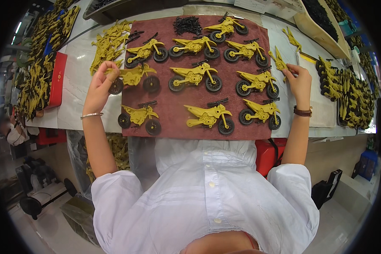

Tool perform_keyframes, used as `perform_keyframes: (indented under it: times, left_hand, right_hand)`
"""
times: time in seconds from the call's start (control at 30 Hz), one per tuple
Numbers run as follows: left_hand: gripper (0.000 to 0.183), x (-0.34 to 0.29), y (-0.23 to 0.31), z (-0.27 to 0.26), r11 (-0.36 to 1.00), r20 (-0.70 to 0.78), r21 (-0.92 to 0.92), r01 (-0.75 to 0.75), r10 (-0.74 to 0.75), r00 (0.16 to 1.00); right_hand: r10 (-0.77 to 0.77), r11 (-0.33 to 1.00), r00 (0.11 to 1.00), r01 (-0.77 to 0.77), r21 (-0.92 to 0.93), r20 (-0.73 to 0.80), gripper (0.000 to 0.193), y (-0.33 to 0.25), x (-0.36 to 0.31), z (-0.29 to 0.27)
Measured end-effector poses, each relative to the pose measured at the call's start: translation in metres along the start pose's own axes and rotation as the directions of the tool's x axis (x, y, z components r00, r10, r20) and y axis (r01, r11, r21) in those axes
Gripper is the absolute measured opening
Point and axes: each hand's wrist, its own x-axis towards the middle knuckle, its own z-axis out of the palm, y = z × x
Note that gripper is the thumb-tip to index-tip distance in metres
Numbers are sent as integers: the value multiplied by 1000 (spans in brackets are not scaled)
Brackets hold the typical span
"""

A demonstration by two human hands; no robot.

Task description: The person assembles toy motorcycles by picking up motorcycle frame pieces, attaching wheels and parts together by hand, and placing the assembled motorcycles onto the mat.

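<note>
The left hand pinches a toy bike at 10 o'clock on the mat. The right hand pinches a yellow part. Best to hold the bike steady.

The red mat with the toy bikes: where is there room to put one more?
The mat has a bare patch in its front row, between the front-left bike and the one-wheeled bike. The white table left of the left hand is bare too. The back rows are crowded, and yellow parts pile by the right hand.
</note>
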Motion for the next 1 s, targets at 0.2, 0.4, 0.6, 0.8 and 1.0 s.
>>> perform_keyframes:
  times: [0.2,0.4,0.6,0.8,1.0]
  left_hand:
    - [29,-8,3,35,892,-42,-445,86,-117,992]
    - [37,-26,17,127,802,110,-575,164,-123,986]
    - [37,-41,5,169,722,105,-685,99,-37,994]
    - [34,-43,-3,173,633,151,-761,141,-38,988]
    - [39,-42,2,175,697,162,-706,122,-8,987]
  right_hand:
    - [-59,962,983,102,252,-173,21,-50,-18,-12]
    - [-435,735,882,463,494,-180,24,-144,-55,-15]
    - [-630,639,767,602,479,-123,27,-161,-69,-9]
    - [-650,649,756,602,464,-71,27,-152,-71,-7]
    - [-658,644,750,602,473,-59,28,-151,-72,-6]
